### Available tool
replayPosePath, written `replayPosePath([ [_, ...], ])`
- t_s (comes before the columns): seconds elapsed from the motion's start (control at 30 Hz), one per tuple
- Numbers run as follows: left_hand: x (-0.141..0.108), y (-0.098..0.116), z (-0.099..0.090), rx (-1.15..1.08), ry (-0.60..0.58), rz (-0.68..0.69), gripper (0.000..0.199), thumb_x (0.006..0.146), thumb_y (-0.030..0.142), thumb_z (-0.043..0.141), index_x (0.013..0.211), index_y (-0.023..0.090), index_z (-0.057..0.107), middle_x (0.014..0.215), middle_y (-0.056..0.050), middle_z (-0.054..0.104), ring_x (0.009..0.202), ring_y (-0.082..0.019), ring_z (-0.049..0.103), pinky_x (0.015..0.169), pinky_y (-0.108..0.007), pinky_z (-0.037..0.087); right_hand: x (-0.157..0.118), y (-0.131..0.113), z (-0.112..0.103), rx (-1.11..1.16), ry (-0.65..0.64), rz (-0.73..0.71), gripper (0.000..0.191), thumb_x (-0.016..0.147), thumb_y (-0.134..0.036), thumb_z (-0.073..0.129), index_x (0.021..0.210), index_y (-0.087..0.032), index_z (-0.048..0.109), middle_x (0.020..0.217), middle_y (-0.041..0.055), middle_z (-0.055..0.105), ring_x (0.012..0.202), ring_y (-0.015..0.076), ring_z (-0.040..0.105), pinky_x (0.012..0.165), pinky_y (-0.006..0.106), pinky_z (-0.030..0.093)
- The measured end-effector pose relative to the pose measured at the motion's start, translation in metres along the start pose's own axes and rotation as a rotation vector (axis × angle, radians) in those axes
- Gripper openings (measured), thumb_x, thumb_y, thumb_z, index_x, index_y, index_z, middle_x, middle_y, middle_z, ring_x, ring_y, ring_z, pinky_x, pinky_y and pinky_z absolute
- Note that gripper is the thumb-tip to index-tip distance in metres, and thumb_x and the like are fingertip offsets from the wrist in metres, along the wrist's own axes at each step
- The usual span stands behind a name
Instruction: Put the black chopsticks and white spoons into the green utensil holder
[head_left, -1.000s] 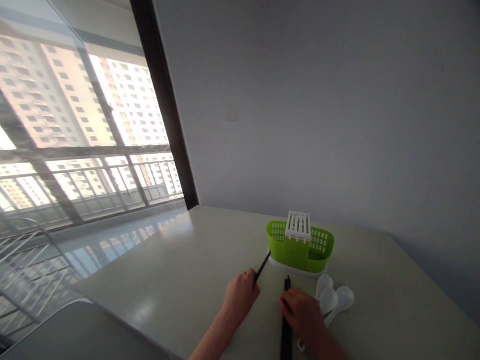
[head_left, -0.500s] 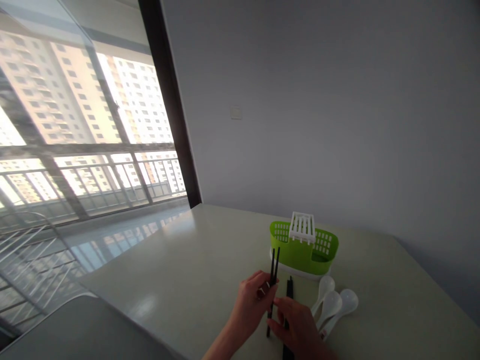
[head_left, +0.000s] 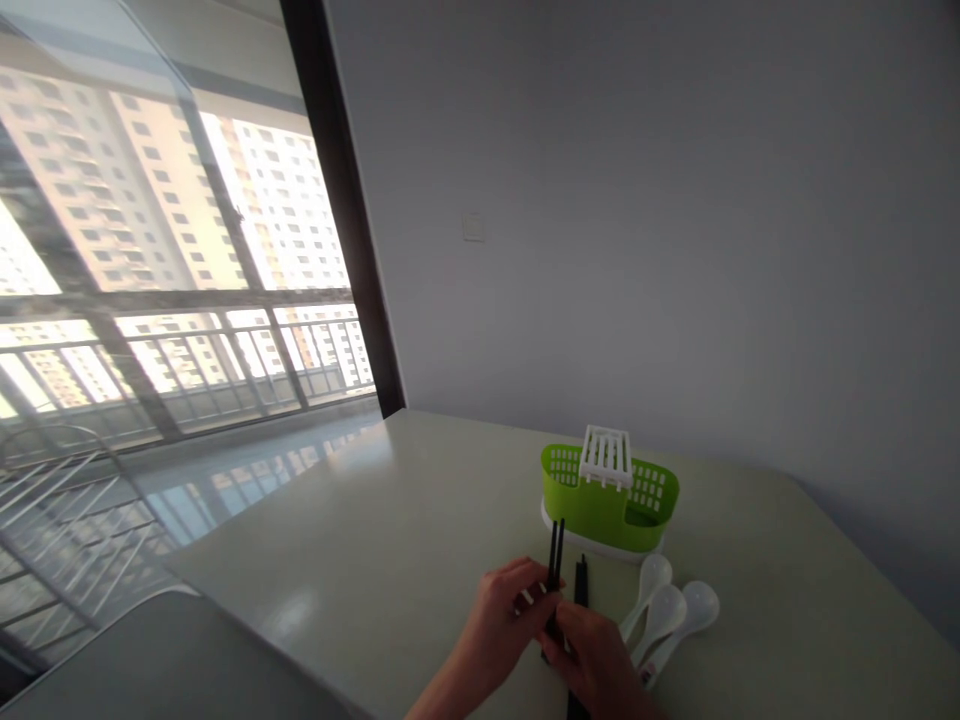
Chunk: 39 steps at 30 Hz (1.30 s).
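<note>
A pair of black chopsticks (head_left: 557, 552) stands nearly upright between my hands, tips pointing up. My left hand (head_left: 510, 610) pinches them around the middle. Lower down, the fingers of my right hand (head_left: 589, 645) close on their bottom end, partly hiding it. More black chopsticks (head_left: 581, 580) lie on the table, running beneath my right hand. Just right of that hand are three white spoons (head_left: 666, 612), bowls facing away from me. Beyond the chopsticks sits a green basket (head_left: 592, 508) with a white slatted piece (head_left: 607, 456) across its middle.
The pale table (head_left: 360, 520) reaches to a grey wall (head_left: 637, 250) at the back. A grey chair (head_left: 180, 660) is against its left front edge. Farther left are a glass door and a metal rack (head_left: 67, 520).
Both hands have come closer together. The held chopsticks have dropped a little, and my right hand has moved up onto their lower end.
</note>
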<state>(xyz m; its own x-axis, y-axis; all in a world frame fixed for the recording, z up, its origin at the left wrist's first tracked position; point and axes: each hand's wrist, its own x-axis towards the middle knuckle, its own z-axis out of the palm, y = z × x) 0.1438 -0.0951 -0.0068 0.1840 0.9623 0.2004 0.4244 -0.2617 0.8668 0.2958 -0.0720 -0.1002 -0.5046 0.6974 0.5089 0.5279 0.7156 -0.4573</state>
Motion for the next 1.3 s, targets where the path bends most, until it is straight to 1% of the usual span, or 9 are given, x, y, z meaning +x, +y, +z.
replayPosePath([
  [0.3,0.001,0.0,-0.006,-0.081,-0.055,0.036,0.019,0.077,0.024,0.057,0.091,0.019,0.069,0.081,-0.002,0.061,0.068,-0.01,0.057,0.057,-0.017,0.047,0.004,-0.002,-0.007,-0.023,-0.007,-0.016,0.021,0.092,-0.031,0.04,0.08,-0.022,0.054,0.075,0.0012,0.059,0.069,0.0145,0.058,0.062,0.021,0.041],
  [0.6,0.007,0.012,-0.021,0.04,-0.185,0.092,0.018,0.079,0.03,0.058,0.087,0.019,0.07,0.078,-0.002,0.062,0.067,-0.009,0.056,0.059,-0.017,0.045,0.003,0.001,-0.003,-0.046,-0.008,-0.031,0.02,0.092,-0.029,0.041,0.079,-0.021,0.054,0.075,0.0013,0.059,0.069,0.0146,0.058,0.064,0.022,0.042],
  [0.7,0.012,0.018,-0.031,0.04,-0.136,0.129,0.02,0.08,0.032,0.056,0.085,0.018,0.07,0.077,-0.002,0.063,0.068,-0.01,0.056,0.059,-0.017,0.046,0.003,0.003,-0.004,-0.028,0.007,-0.035,0.013,0.09,-0.027,0.043,0.092,-0.021,0.054,0.079,0.0014,0.06,0.071,0.0153,0.059,0.066,0.024,0.043],
  [0.77,0.021,0.024,-0.042,0.015,-0.044,0.137,0.023,0.08,0.034,0.055,0.085,0.017,0.07,0.08,-0.003,0.064,0.067,-0.01,0.057,0.057,-0.018,0.048,0.003,0.004,-0.007,-0.006,0.048,-0.022,0.022,0.089,-0.026,0.044,0.11,-0.02,0.049,0.08,0.0011,0.06,0.071,0.0152,0.059,0.066,0.024,0.044],
  [0.87,0.045,0.038,-0.063,-0.038,0.14,0.178,0.027,0.078,0.038,0.057,0.087,0.015,0.069,0.082,-0.004,0.066,0.062,-0.01,0.057,0.055,-0.02,0.051,0.004,0.006,-0.012,0.01,0.095,0.032,0.031,0.089,-0.024,0.043,0.12,-0.021,0.043,0.081,0.0003,0.059,0.071,0.0147,0.059,0.067,0.024,0.045],
  [0.93,0.068,0.049,-0.073,-0.069,0.251,0.237,0.027,0.076,0.037,0.059,0.089,0.015,0.068,0.085,-0.003,0.067,0.064,-0.011,0.059,0.056,-0.022,0.052,0.004,0.005,-0.014,0.0,0.087,0.051,0.027,0.089,-0.022,0.043,0.116,-0.023,0.046,0.082,0.0002,0.059,0.072,0.0145,0.059,0.068,0.025,0.045],
  [1.0,0.097,0.057,-0.076,-0.089,0.302,0.293,0.029,0.075,0.037,0.06,0.091,0.015,0.068,0.086,-0.003,0.067,0.069,-0.013,0.061,0.057,-0.022,0.053,0.004,0.005,-0.014,-0.021,0.059,0.034,0.025,0.089,-0.021,0.044,0.112,-0.024,0.049,0.083,0.0001,0.06,0.074,0.0146,0.059,0.07,0.025,0.045],
  [1.17,0.171,0.048,-0.053,0.062,0.177,0.27,0.027,0.077,0.033,0.056,0.091,0.014,0.068,0.08,-0.002,0.068,0.07,-0.013,0.063,0.058,-0.02,0.052,0.004,0.01,-0.005,-0.115,0.037,-0.076,0.021,0.085,-0.018,0.046,0.104,-0.024,0.053,0.082,0.0009,0.061,0.072,0.0149,0.06,0.067,0.024,0.045],
  [1.3,0.206,0.023,-0.028,0.271,0.088,0.2,0.026,0.078,0.03,0.053,0.091,0.014,0.068,0.074,0.0,0.067,0.062,-0.01,0.061,0.059,-0.019,0.049,0.005,0.016,0.002,-0.18,0.087,-0.118,0.014,0.083,-0.018,0.047,0.092,-0.024,0.055,0.077,0.0001,0.061,0.068,0.0142,0.06,0.062,0.021,0.043],
])
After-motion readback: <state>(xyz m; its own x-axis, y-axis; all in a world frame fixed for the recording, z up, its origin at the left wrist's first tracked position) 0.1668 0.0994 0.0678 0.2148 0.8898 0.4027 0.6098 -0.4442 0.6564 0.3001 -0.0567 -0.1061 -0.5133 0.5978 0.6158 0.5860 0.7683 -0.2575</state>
